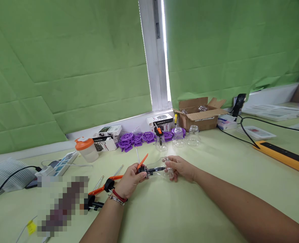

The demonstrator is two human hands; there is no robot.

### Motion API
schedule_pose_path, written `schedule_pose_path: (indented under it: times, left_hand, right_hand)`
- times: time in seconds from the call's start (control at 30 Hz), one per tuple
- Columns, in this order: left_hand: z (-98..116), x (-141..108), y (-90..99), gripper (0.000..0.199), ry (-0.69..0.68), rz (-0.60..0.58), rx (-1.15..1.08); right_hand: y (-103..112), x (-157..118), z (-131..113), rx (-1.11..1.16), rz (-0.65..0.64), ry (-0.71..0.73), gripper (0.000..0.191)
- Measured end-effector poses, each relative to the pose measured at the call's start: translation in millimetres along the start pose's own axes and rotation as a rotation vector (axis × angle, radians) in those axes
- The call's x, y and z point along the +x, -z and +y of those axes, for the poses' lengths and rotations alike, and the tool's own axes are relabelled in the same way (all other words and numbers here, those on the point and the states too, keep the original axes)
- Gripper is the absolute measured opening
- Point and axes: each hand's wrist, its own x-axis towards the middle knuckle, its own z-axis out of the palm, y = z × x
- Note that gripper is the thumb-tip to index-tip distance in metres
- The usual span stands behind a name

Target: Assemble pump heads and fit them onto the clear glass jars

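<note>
In my left hand point(132, 181) is a black cap with an orange lever point(142, 161) and a thin metal rod; the fingers are closed around it. My right hand point(180, 168) grips the far end of a clear, waisted container point(157, 163) lying sideways. The cap's black stem reaches inside the container, and the cap sits at its left end. Whether the two are fastened I cannot tell. Left of my left wrist lie two more black caps, the nearer-to-hand cap point(109, 185) and another cap point(90, 201), with orange levers and rods.
Behind my hands stand a capped clear container point(161, 145) and two clear containers, a left one point(178, 137) and a right one point(193, 136). Purple wheel-shaped parts point(127, 138) lie in a row. A cardboard box point(202, 118), an orange-lidded cup point(86, 150) and an orange power strip point(283, 157) are around.
</note>
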Motion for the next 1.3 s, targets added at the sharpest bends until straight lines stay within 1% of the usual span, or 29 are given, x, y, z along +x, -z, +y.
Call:
schedule_pose_path:
  times: [0.27,0.4,0.6,0.83,1.3]
  left_hand:
    - [-3,2,0.4,0.033,-0.004,-0.02,0.056]
    - [-3,2,-0.2,0.032,-0.012,-0.033,0.094]
    - [1,1,-5.4,0.033,-0.048,-0.032,0.116]
    - [1,0,-8.5,0.033,-0.104,-0.01,0.144]
    - [-2,2,-7.0,0.031,-0.111,-0.011,0.183]
  right_hand:
    - [-2,4,5,0.08,0.015,-0.186,0.043]
    - [-2,5,6,0.091,0.018,-0.221,0.051]
    - [-2,5,1,0.087,0.056,-0.325,0.058]
    - [-2,5,0,0.07,0.079,-0.366,0.064]
    - [-4,5,-4,0.075,0.106,-0.429,0.066]
